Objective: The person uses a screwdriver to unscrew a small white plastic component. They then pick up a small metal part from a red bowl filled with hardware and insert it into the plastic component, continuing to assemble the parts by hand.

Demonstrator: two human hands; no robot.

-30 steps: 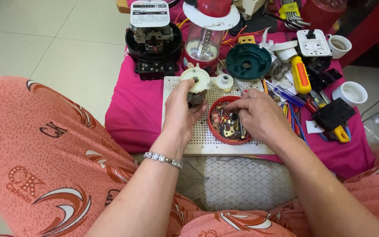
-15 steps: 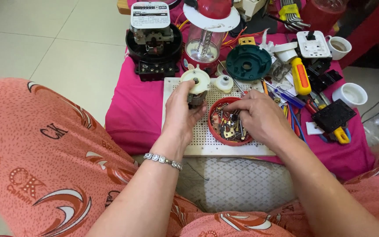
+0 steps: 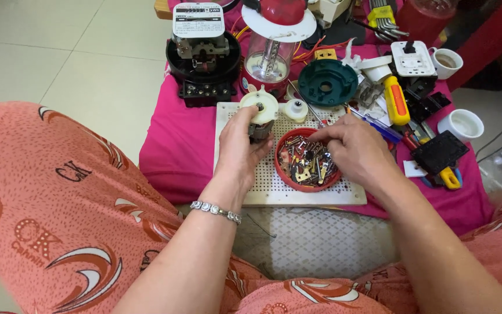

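Many tools (image 3: 399, 104) around red bowl (image 3: 306, 160)

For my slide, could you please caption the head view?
Left hand holds a small motor while right hand picks through a red dish of metal parts.

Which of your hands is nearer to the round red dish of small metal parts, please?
Right. The right hand reaches over the round red dish; the left hand holds a small motor beside it.
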